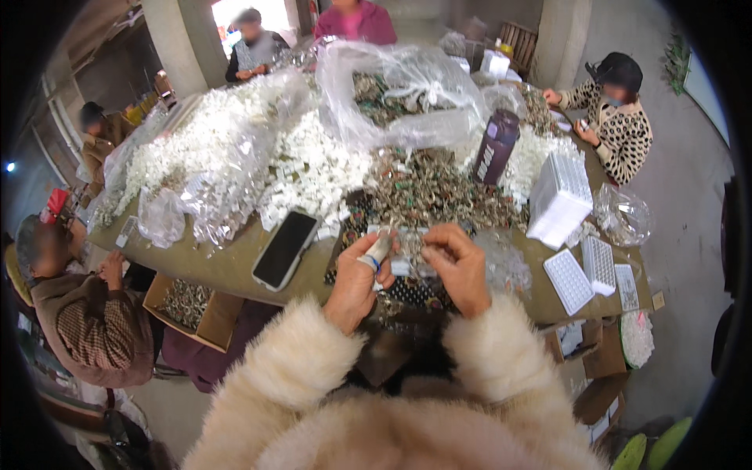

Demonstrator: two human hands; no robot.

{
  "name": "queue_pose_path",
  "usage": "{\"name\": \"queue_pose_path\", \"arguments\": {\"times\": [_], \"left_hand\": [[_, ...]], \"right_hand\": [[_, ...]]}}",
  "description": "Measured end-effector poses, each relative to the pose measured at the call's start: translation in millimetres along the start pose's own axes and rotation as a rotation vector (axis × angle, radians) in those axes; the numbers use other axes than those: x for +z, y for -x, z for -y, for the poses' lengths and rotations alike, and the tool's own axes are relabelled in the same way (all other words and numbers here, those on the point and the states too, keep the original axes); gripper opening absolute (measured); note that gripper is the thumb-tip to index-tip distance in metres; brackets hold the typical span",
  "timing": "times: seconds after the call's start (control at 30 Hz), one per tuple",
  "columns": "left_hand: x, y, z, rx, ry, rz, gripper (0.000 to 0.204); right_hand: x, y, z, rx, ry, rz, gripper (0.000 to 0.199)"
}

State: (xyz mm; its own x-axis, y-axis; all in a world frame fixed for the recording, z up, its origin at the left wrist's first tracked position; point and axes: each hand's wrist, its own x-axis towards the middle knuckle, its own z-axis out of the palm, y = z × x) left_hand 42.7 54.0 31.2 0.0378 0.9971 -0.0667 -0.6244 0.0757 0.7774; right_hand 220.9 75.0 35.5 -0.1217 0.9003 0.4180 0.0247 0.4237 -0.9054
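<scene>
My left hand [359,283] is at the near edge of the table, its fingers bent together, with a whitish wrap and a blue band on a finger. My right hand [460,268] is beside it, thumb and fingertips pinched. Whatever small piece either hand grips is too small to make out. Just beyond them spreads a heap of small metal parts [427,192], greyish with brown and green bits. A dark patterned cloth [423,291] lies beneath my hands. To the left of my left hand rests a black-screened phone [287,249].
White plastic pieces [313,168] pile up at left, partly under clear plastic. A large plastic bag [345,94] and a purple bottle [497,147] stand farther back. White trays [560,200] are stacked at right. A carton of parts [192,305] sits lower left. Several people sit around the table.
</scene>
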Motion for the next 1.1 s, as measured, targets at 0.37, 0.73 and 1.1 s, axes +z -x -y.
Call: {"name": "queue_pose_path", "arguments": {"times": [0.37, 0.73, 1.1], "left_hand": [[5.1, 3.8, 10.3, -0.026, -0.303, 0.018, 0.015], [-6.6, 10.2, 4.1, -0.056, -0.283, 0.075, 0.007], [-8.9, 21.1, 7.3, -0.025, -0.376, 0.054, 0.009]], "right_hand": [[-1.5, 2.8, -5.6, -0.12, 0.09, 0.04, 0.022], [-2.2, 9.0, -7.4, -0.131, 0.127, 0.022, 0.018], [0.0, 11.4, -9.5, 0.372, -0.451, 0.137, 0.019]]}}
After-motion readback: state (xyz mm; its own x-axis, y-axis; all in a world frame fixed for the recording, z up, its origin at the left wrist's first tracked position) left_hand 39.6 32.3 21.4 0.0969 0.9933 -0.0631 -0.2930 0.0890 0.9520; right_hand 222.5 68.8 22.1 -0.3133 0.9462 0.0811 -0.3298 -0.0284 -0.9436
